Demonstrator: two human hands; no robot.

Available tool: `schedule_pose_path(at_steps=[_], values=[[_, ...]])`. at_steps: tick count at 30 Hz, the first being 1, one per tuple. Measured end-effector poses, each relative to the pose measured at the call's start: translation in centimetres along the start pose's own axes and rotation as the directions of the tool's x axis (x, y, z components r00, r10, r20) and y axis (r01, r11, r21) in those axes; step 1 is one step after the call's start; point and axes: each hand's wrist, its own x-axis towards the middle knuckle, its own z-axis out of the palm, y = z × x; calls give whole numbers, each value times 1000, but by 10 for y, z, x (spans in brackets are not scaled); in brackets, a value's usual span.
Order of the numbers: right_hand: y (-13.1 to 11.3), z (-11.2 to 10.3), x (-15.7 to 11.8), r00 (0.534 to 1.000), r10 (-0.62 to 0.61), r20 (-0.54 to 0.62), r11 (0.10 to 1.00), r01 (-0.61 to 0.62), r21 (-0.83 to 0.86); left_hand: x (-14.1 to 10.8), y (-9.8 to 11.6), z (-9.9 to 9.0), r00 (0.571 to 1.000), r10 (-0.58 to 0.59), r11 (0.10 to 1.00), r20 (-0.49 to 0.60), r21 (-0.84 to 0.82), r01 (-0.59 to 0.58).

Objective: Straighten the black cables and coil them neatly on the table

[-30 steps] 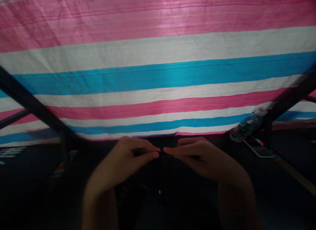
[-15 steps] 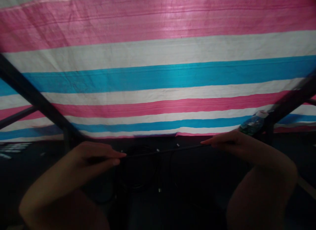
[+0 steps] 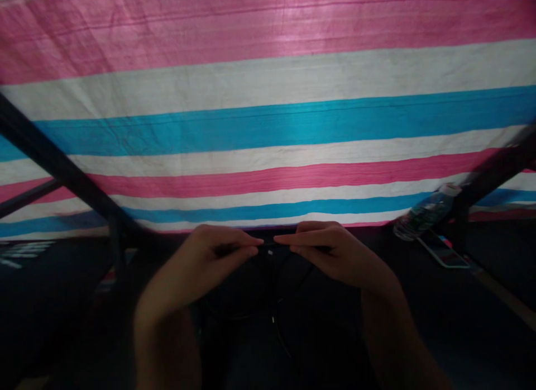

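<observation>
Now left hand (image 3: 218, 256) and right hand (image 3: 341, 251) close together again, dark cable (image 3: 268, 244) between.

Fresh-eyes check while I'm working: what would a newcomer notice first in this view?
First, the sheet striped pink, white and blue, filling the upper part of the picture. Next, just below it at centre, the left hand and right hand, fingertips nearly meeting on what looks like a thin dark cord. Then, at right, a tilted clear bottle with a phone just below it.
</observation>
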Motion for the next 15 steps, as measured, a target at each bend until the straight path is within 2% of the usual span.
schedule_pose_path(at_steps=[3, 5, 10, 12, 15], values=[[2, -9, -7, 995, 46, 86, 999, -44, -26, 0, -3, -5, 998, 23, 999, 63, 27, -24], [6, -22, -15, 989, 112, 92, 991, -105, -79, -5, -8, -14, 998, -3, 999, 55, 40, 1], [29, -63, -36, 955, 294, -47, 944, -297, -144, -19, -25, -39, 982, -167, 986, -84, 9, 169], [41, -76, -42, 927, 362, -101, 915, -374, -151, -21, -28, -43, 975, -197, 980, -104, 12, 200], [57, -87, -47, 896, 399, -197, 885, -432, -172, -18, -30, -41, 974, -209, 978, -89, 6, 211]])
